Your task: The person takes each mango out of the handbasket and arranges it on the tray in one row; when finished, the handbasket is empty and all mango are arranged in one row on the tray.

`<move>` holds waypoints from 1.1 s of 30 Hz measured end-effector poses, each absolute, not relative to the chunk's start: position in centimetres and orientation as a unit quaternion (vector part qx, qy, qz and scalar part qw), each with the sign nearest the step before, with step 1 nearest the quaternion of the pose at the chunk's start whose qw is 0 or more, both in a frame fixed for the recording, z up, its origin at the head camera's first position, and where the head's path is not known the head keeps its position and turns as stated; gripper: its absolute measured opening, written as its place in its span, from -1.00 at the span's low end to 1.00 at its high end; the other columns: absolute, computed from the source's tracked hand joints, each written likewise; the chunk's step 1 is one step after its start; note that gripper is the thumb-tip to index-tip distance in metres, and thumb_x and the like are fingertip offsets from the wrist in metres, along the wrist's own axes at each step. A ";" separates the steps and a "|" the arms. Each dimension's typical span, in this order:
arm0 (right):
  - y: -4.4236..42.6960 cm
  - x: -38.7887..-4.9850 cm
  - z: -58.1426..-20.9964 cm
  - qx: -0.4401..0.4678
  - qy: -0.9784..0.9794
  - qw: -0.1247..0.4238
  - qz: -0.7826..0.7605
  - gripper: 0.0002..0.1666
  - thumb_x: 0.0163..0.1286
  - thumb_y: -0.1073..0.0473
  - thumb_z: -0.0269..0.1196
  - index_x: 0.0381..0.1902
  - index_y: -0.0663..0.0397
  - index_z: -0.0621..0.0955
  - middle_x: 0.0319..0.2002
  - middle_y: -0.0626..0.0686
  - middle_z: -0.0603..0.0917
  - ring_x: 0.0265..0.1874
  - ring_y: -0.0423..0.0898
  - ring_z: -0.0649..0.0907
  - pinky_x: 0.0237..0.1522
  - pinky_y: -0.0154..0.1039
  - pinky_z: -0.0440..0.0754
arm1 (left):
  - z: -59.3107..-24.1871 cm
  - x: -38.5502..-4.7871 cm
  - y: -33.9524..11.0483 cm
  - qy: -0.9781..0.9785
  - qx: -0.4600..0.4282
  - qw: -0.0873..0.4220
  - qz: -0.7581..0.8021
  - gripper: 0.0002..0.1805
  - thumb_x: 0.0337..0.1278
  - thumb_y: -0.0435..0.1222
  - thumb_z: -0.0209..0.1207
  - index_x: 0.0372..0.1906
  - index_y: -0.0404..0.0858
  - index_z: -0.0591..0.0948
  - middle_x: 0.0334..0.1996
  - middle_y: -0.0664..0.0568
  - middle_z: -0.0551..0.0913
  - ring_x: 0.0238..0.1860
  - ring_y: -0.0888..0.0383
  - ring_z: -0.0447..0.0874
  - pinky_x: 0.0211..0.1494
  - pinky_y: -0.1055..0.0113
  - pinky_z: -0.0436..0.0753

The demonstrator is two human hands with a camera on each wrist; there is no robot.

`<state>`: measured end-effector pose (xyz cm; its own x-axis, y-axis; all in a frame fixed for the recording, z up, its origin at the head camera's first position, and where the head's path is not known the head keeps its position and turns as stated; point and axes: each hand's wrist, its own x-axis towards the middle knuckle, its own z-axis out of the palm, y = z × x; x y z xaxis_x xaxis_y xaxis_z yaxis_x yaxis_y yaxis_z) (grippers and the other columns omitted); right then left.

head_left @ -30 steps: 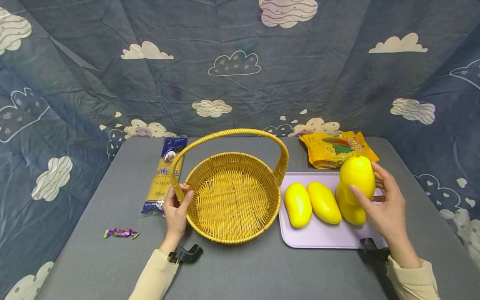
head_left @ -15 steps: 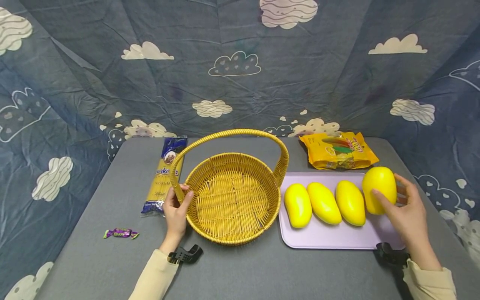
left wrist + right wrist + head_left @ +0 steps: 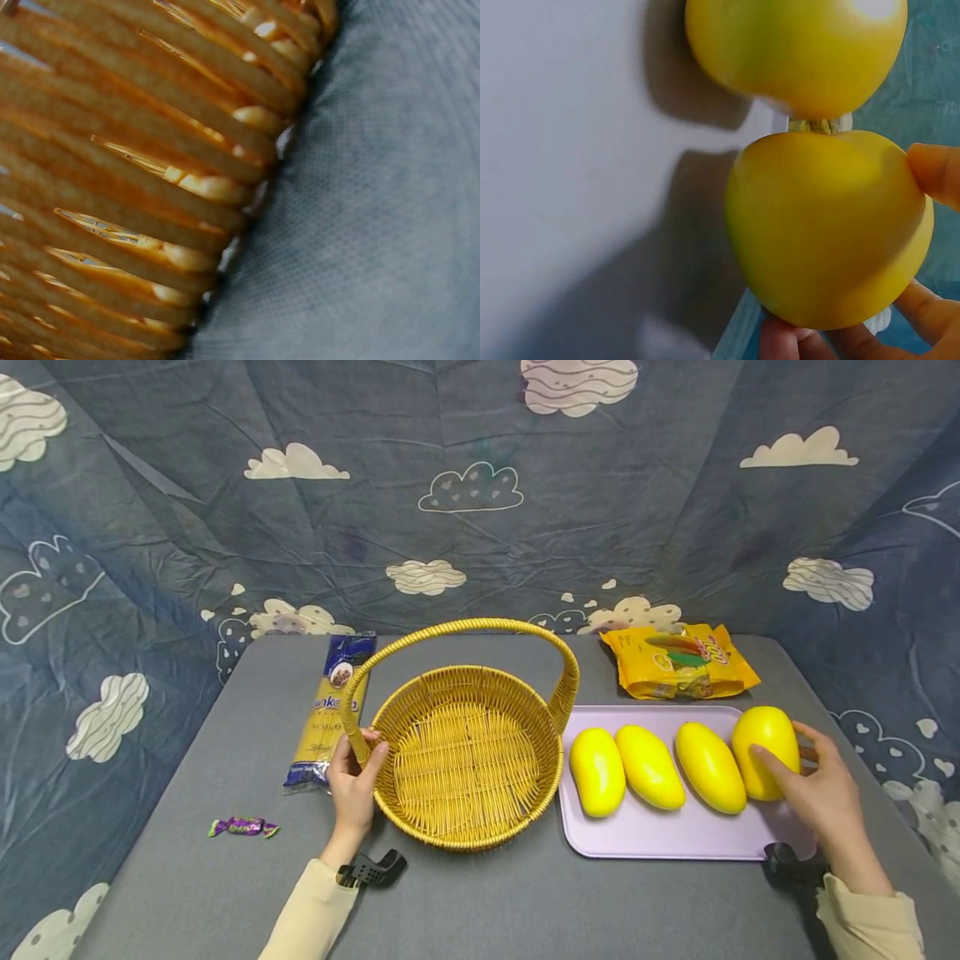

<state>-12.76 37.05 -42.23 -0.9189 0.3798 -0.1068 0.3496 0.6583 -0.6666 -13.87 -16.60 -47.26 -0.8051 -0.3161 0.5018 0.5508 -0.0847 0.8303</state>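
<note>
A golden wicker basket with a tall hoop handle stands mid-table, bare inside. My left hand grips its left side where handle meets rim; the left wrist view shows only woven wall and grey cloth. At the right end of a lilac tray, my right hand holds a yellow mango between thumb and fingers. That mango fills the middle of the right wrist view; whether it touches the tray is unclear. Left of it on the tray lie three more mangoes, the nearest slanting close beside it.
Behind the tray sits a yellow-orange packet. A blue and yellow pasta packet lies behind and left of the basket. One purple wrapped candy is at the left. A cloud-print cloth hangs behind the table.
My right hand has carried its mango rightward and down, off from over the third mango to the tray's right end. The third mango has shifted and turned slightly rightward. My left hand stays put.
</note>
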 end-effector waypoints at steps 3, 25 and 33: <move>37.4 -12.8 -42.4 -0.199 -0.913 0.006 0.356 0.07 0.33 -0.28 0.08 0.46 0.26 -0.10 0.25 0.57 0.11 0.11 0.49 0.24 -0.06 0.37 0.32 | -47.3 -13.8 -16.6 -0.610 -0.094 0.295 -0.729 -0.78 0.10 -0.63 0.13 -0.17 -0.63 0.38 -0.20 -0.08 0.54 -0.12 0.09 0.49 -0.05 0.38 0.44; 36.9 -13.3 -43.0 -0.168 -0.934 -0.040 0.312 0.10 0.32 -0.36 0.04 0.41 0.40 0.00 0.15 0.61 0.18 0.05 0.52 0.26 -0.10 0.37 0.35 | -47.2 -13.9 -16.5 -0.608 -0.099 0.302 -0.728 -0.78 0.08 -0.65 0.13 -0.16 -0.64 0.40 -0.20 -0.17 0.54 -0.15 0.08 0.50 -0.11 0.39 0.45; 37.3 -13.7 -43.1 -0.170 -0.936 -0.063 0.303 0.13 0.33 -0.40 -0.02 0.40 0.43 -0.04 0.16 0.63 0.16 0.07 0.55 0.23 -0.05 0.40 0.30 | -47.4 -13.9 -16.6 -0.610 -0.097 0.303 -0.725 -0.78 0.08 -0.65 0.13 -0.16 -0.63 0.41 -0.21 -0.15 0.54 -0.17 0.11 0.50 -0.12 0.40 0.45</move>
